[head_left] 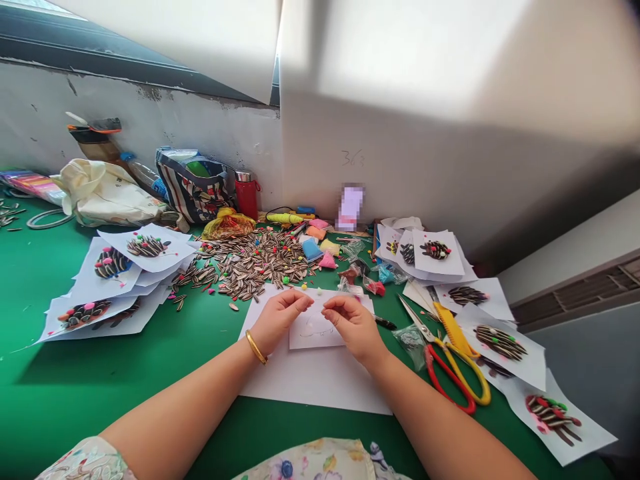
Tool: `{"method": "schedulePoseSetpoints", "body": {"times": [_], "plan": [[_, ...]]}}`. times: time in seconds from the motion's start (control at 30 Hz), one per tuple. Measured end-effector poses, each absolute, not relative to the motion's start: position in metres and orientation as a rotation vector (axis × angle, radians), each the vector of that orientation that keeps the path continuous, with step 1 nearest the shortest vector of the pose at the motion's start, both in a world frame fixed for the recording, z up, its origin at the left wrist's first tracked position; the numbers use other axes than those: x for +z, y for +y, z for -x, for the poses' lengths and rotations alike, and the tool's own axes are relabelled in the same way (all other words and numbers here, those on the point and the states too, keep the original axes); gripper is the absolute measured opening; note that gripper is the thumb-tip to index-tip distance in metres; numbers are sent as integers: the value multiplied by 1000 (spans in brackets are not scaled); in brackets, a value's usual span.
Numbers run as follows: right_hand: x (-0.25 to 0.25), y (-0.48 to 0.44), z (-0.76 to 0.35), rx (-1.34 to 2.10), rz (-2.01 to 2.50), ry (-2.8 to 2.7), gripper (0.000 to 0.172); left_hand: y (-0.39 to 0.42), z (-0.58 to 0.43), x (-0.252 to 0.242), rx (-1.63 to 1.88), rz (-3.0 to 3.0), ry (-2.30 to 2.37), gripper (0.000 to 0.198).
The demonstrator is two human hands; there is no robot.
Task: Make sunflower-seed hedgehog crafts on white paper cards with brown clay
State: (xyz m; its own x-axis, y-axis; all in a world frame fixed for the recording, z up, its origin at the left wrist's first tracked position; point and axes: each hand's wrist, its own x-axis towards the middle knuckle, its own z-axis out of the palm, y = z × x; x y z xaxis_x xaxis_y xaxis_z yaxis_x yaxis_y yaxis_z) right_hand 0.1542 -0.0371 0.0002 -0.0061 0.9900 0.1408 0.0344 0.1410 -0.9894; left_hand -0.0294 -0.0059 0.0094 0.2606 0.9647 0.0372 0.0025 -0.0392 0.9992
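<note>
"And the card?"

"Flat on the sheet, toward its far edge, in view between both hands."

"Left hand?"

"Thumb and fingertips drawn together; too small to tell whether gripping anything."

"Right hand?"

"Pinched likewise, just apart from the left; contents unclear too."

"Room to move?"

"Tight beyond the sheet: seeds near the far edge. Tight rightward: pen, scissors, then pictures. Open green surface leftward, plus a strip along the sheet's near edge."
</note>
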Motion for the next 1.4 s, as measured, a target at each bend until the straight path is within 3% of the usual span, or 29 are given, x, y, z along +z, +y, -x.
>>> {"method": "schedulePoseSetpoints", "body": {"times": [0.17,0.6,0.8,1.03,1.4], "plan": [[0,-39,-153,1212,1152,-1286,24,-4,30,8,1026,-1364,997,31],[-1,-39,-156,1156,1143,-1446,29,-4,31,4,1020,-1366,996,33],[1,-42,-160,1068,1133,-1562,42,-3,30,5,1003,-1365,1009,34],[3,-41,-156,1013,1165,-1591,23,-2,31,4,997,-1376,1013,33],[4,-41,-155,980,1192,-1598,18,-3,30,5,1019,-1370,1013,32]]}}
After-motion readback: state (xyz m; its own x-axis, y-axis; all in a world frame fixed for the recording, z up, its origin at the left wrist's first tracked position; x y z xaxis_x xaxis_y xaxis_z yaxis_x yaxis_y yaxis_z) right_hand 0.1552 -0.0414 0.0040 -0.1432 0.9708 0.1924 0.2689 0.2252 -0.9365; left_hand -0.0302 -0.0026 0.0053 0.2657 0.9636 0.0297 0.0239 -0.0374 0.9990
